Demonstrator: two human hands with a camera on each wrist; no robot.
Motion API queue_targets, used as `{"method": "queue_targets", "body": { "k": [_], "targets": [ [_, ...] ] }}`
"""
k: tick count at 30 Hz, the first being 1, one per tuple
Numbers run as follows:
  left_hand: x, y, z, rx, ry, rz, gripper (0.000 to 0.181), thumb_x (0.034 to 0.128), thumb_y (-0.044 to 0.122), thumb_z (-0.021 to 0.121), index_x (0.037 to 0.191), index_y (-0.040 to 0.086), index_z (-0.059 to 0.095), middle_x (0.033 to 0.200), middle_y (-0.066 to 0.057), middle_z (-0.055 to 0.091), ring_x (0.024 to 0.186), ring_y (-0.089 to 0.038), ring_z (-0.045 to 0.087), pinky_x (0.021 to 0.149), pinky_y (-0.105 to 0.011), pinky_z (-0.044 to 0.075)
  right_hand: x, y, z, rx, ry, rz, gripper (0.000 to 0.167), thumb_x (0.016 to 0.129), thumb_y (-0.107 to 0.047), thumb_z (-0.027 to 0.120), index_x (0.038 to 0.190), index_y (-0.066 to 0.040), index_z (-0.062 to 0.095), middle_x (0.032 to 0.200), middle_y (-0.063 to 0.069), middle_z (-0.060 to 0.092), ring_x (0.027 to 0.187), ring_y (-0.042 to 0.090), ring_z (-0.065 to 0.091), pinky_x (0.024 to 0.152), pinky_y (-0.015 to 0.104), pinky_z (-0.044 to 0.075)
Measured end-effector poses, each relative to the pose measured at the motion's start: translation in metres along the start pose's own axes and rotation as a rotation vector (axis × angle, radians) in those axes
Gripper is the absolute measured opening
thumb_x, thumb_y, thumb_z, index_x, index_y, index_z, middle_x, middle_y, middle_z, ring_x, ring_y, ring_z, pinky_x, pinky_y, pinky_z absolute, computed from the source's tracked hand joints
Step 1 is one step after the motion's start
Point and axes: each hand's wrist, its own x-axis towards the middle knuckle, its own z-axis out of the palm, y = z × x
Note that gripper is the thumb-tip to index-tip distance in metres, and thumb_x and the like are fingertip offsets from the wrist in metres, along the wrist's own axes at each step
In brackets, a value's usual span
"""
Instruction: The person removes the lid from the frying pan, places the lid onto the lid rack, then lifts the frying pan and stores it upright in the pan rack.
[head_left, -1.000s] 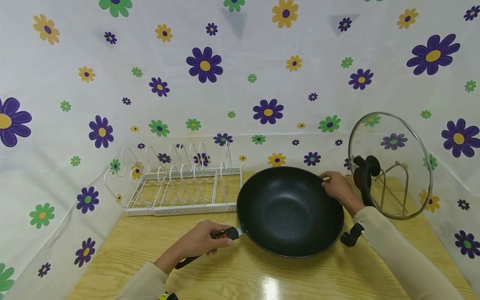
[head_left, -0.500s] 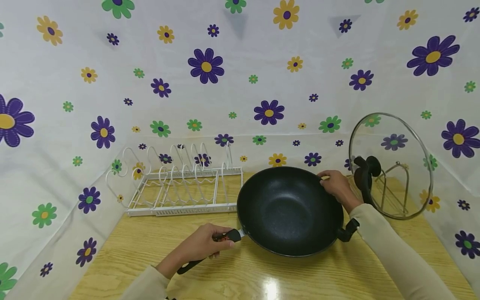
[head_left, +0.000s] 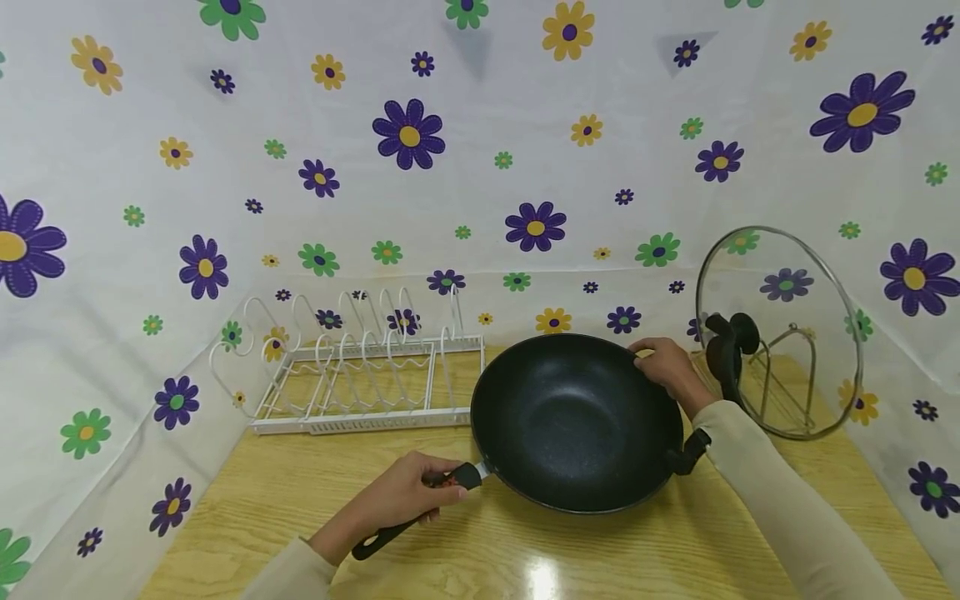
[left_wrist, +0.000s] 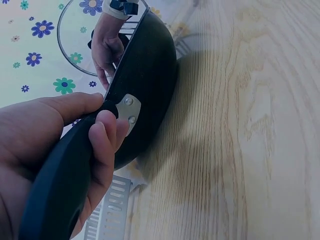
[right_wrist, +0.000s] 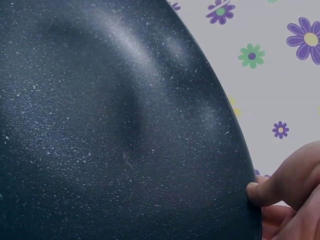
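Observation:
A black wok (head_left: 573, 417), speckled inside, stands tilted at the middle of the table with its inside facing me. My left hand (head_left: 408, 492) grips its long black handle (head_left: 386, 537) near the metal bracket, which shows riveted to the wok's side in the left wrist view. My right hand (head_left: 666, 368) pinches the rim at the far right. In the right wrist view the thumb (right_wrist: 262, 192) lies on the inner face, and the other fingers are partly hidden behind the rim.
A white wire dish rack (head_left: 390, 417) stands at the left, beside the wok. On the right, a glass lid (head_left: 787, 333) with a black knob leans upright in a metal stand (head_left: 813, 383). A flower-printed sheet (head_left: 480, 192) hangs behind the wooden table (head_left: 480, 558).
The handle's free end has swung slightly nearer to me with my left hand. My right hand and the wok's right side have shifted a little left. Both grips stay.

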Motion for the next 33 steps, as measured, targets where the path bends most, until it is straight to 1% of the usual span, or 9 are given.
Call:
{"method": "queue_targets", "body": {
  "k": [3, 5, 12, 16, 22, 27, 29, 31, 33],
  "targets": [
    [-0.001, 0.0, 0.001, -0.017, -0.01, 0.005, 0.053, 0.0981, 0.028, 0.071, 0.141, 0.0, 0.059, 0.088, -0.02, 0.073, 0.059, -0.015, 0.061, 0.053, -0.024, 0.051, 0.002, -0.002, -0.001, -0.003, -0.024, 0.01, 0.038, 0.103, -0.007, 0.048, 0.138, 0.005, 0.057, 0.135, 0.032, 0.056, 0.101, 0.037, 0.059, 0.092, 0.051, 0.055],
    [-0.001, 0.0, 0.002, -0.043, -0.021, 0.005, 0.053, 0.0983, 0.027, 0.071, 0.142, -0.001, 0.058, 0.09, -0.021, 0.072, 0.061, -0.017, 0.062, 0.054, -0.024, 0.052, 0.004, -0.004, -0.001, -0.006, -0.034, 0.01, 0.038, 0.103, -0.007, 0.048, 0.138, 0.005, 0.057, 0.136, 0.032, 0.055, 0.102, 0.037, 0.059, 0.093, 0.053, 0.054],
    [-0.005, 0.0, 0.003, -0.131, -0.07, -0.019, 0.055, 0.0987, 0.023, 0.07, 0.144, -0.004, 0.054, 0.097, -0.025, 0.071, 0.069, -0.02, 0.068, 0.059, -0.025, 0.055, 0.011, -0.007, -0.002, -0.027, -0.062, -0.017, 0.039, 0.102, -0.005, 0.048, 0.138, 0.007, 0.056, 0.142, 0.033, 0.05, 0.107, 0.04, 0.057, 0.095, 0.053, 0.053],
    [-0.007, 0.0, 0.004, -0.162, -0.085, -0.026, 0.055, 0.0987, 0.022, 0.07, 0.144, -0.003, 0.054, 0.102, -0.024, 0.072, 0.076, -0.029, 0.072, 0.062, -0.026, 0.056, 0.016, -0.008, 0.0, -0.045, -0.073, -0.016, 0.039, 0.101, -0.004, 0.048, 0.138, 0.007, 0.056, 0.147, 0.033, 0.045, 0.11, 0.042, 0.056, 0.099, 0.054, 0.052],
    [-0.009, 0.002, 0.008, -0.195, -0.113, -0.027, 0.054, 0.0979, 0.022, 0.071, 0.144, -0.001, 0.055, 0.105, -0.024, 0.073, 0.08, -0.034, 0.074, 0.066, -0.028, 0.059, 0.023, -0.01, 0.0, -0.055, -0.09, -0.005, 0.039, 0.102, -0.004, 0.048, 0.139, 0.006, 0.056, 0.15, 0.033, 0.042, 0.115, 0.043, 0.055, 0.101, 0.054, 0.05],
    [-0.01, 0.002, 0.013, -0.232, -0.133, -0.014, 0.054, 0.0973, 0.019, 0.072, 0.144, -0.004, 0.054, 0.106, -0.026, 0.073, 0.083, -0.039, 0.074, 0.069, -0.031, 0.06, 0.027, -0.013, 0.0, -0.067, -0.105, -0.039, 0.038, 0.102, -0.003, 0.049, 0.137, 0.006, 0.057, 0.149, 0.034, 0.043, 0.116, 0.043, 0.055, 0.101, 0.054, 0.05],
    [-0.01, 0.003, 0.015, -0.236, -0.134, -0.005, 0.055, 0.0973, 0.018, 0.072, 0.144, -0.004, 0.054, 0.106, -0.026, 0.073, 0.083, -0.038, 0.074, 0.069, -0.031, 0.061, 0.028, -0.014, 0.0, -0.07, -0.104, -0.056, 0.038, 0.101, -0.002, 0.049, 0.136, 0.007, 0.058, 0.148, 0.033, 0.044, 0.114, 0.042, 0.055, 0.1, 0.053, 0.051],
    [-0.01, 0.003, 0.017, -0.241, -0.13, 0.002, 0.055, 0.0972, 0.018, 0.072, 0.144, -0.005, 0.054, 0.106, -0.027, 0.073, 0.081, -0.035, 0.074, 0.069, -0.031, 0.061, 0.03, -0.016, 0.0, -0.08, -0.097, -0.081, 0.037, 0.099, -0.001, 0.05, 0.134, 0.008, 0.059, 0.146, 0.034, 0.046, 0.11, 0.04, 0.056, 0.097, 0.052, 0.052],
    [-0.009, 0.003, 0.019, -0.247, -0.125, 0.007, 0.054, 0.0972, 0.017, 0.072, 0.143, -0.005, 0.054, 0.105, -0.027, 0.073, 0.08, -0.032, 0.075, 0.069, -0.031, 0.061, 0.031, -0.017, 0.001, -0.081, -0.099, -0.086, 0.037, 0.099, 0.0, 0.05, 0.133, 0.008, 0.059, 0.145, 0.033, 0.048, 0.108, 0.038, 0.057, 0.096, 0.051, 0.052]
  ]
}}
